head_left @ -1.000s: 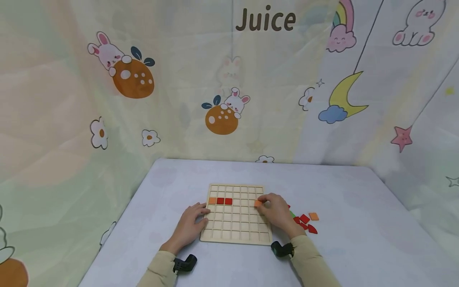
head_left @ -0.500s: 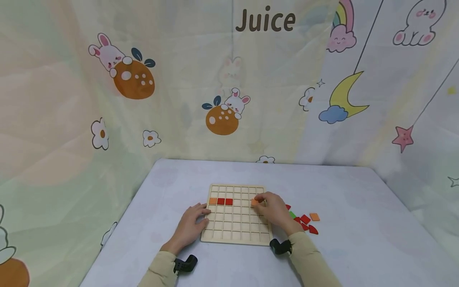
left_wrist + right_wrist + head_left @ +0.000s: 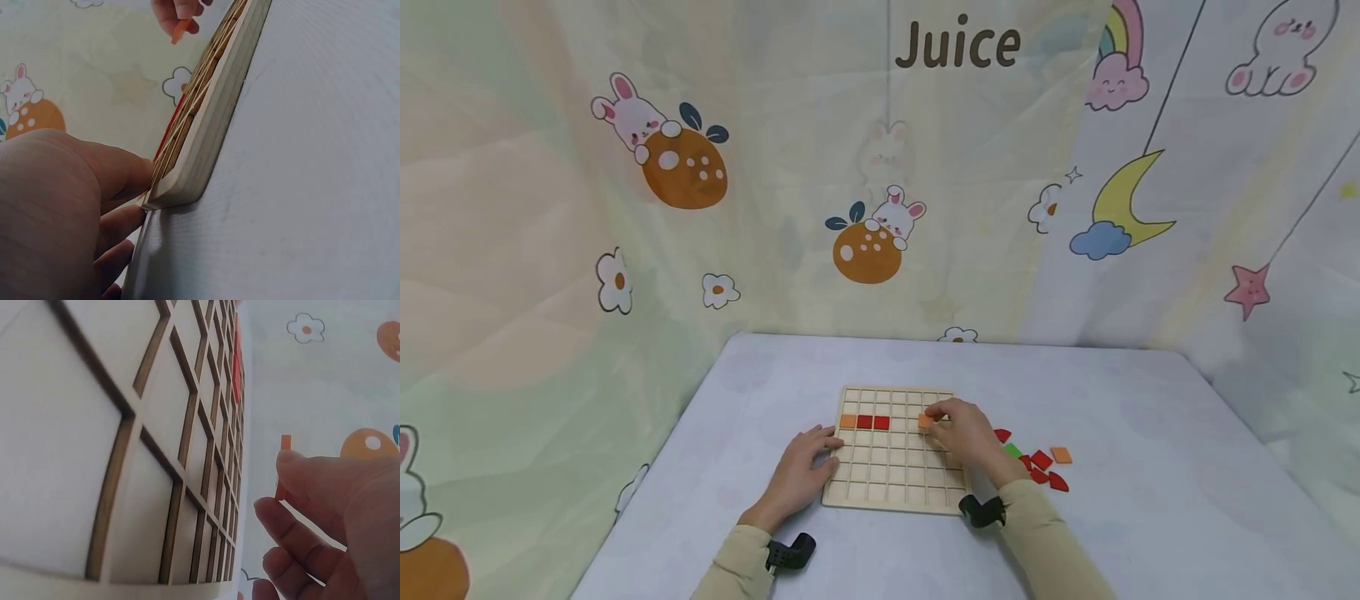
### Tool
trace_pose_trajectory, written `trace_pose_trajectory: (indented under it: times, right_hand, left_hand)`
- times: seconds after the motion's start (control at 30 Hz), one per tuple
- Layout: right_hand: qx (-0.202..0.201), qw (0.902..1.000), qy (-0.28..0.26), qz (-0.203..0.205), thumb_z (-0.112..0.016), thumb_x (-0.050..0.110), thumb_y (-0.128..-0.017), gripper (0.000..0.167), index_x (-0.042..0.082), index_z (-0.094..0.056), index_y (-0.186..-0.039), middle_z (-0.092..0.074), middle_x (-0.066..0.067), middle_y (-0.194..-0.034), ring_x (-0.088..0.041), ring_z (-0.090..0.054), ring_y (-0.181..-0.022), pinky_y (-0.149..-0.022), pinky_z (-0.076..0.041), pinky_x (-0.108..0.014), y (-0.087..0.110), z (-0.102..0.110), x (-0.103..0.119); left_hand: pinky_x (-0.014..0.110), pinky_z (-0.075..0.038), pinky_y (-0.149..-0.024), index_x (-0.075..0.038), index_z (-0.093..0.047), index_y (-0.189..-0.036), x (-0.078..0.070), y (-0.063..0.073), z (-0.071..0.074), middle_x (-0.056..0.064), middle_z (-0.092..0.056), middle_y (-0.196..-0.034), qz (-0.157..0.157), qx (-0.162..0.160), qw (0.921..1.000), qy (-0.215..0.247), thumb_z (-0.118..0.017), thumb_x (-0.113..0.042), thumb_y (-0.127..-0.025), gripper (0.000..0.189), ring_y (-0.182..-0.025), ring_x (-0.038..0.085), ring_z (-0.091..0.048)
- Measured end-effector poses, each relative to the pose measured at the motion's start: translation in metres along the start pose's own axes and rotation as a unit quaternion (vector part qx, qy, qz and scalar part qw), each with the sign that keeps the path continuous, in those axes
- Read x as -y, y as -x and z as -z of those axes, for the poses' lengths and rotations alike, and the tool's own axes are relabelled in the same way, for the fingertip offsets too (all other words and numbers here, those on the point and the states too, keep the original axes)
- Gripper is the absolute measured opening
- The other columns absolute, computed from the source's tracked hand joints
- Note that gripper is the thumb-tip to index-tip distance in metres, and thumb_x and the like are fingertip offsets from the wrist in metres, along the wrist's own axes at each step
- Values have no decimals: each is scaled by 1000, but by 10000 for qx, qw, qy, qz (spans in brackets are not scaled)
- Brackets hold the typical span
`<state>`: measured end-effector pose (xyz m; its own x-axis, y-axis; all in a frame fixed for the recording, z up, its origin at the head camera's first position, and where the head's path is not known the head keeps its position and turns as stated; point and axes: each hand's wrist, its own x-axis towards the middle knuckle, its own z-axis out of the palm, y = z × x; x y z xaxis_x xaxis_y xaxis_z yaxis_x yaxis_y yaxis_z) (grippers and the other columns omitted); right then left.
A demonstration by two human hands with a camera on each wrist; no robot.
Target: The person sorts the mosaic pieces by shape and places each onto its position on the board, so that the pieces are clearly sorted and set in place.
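Note:
A wooden grid board (image 3: 895, 475) lies on the table, with one orange square tile (image 3: 847, 421) and two red square tiles (image 3: 873, 422) side by side in a row at its left. My right hand (image 3: 970, 433) pinches another orange square tile (image 3: 925, 422) between thumb and fingers above the right half of the board. In the right wrist view this orange tile (image 3: 285, 444) appears edge-on, apart from the grid. My left hand (image 3: 801, 467) rests against the board's left edge with extended fingers; the left wrist view shows its thumb (image 3: 128, 172) touching the frame.
Right of the board lie several loose pieces: a green piece (image 3: 1012, 450) partly behind the right hand, red pieces (image 3: 1041, 460) and an orange square (image 3: 1061, 455). A printed cloth (image 3: 775, 167) hangs behind the white table (image 3: 1120, 400).
The right hand has moved left over the board, carrying the orange square tile inward from the right edge. The left hand stays at the board's left edge.

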<state>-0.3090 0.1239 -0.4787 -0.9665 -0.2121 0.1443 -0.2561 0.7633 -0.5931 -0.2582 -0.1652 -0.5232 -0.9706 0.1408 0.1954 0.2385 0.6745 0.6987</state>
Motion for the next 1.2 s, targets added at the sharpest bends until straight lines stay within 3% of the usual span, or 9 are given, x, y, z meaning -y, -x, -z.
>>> trace_pose_trajectory:
  times: [0.3, 0.47, 0.97, 1.2]
  right_hand:
    - [-5, 9997, -21, 253, -71, 19, -89, 23, 12, -72, -110, -69, -2, -112, -23, -63, -106, -91, -54, -43, -3, -8, 7]
    - [40, 9998, -84, 180, -70, 20, -89, 24, 13, -71, -112, -68, -1, -113, -22, -62, -106, -93, -54, -43, -5, -12, 8]
    - [85, 9992, -64, 390, -72, 16, -87, 25, 13, -71, -112, -69, -1, -111, -18, -62, -101, -90, -55, -39, -8, -21, 16]
    - [13, 9992, -51, 393, -73, 15, -86, 23, 10, -71, -109, -69, -1, -102, -18, -62, -92, -84, -55, -37, -8, -28, 24]
  left_hand:
    - [48, -19, -121, -16, -69, -115, -1, -1, 1, 6, -53, -143, -19, -12, 10000, -32, -66, -16, -93, 23, -141, 29, -36]
    - [48, -20, -121, -16, -69, -115, -1, -4, 0, 6, -53, -143, -62, -24, 10000, -28, -65, -16, -93, 23, -141, 28, -36]
    - [47, -19, -122, -15, -69, -115, -3, -2, -1, 6, -53, -143, 61, -29, 10000, -60, -65, -17, -93, 23, -141, 28, -36]
    - [47, -19, -121, -16, -69, -115, 0, -1, -2, 5, -53, -142, 61, -45, 10000, -27, -65, -17, -93, 22, -141, 28, -36]
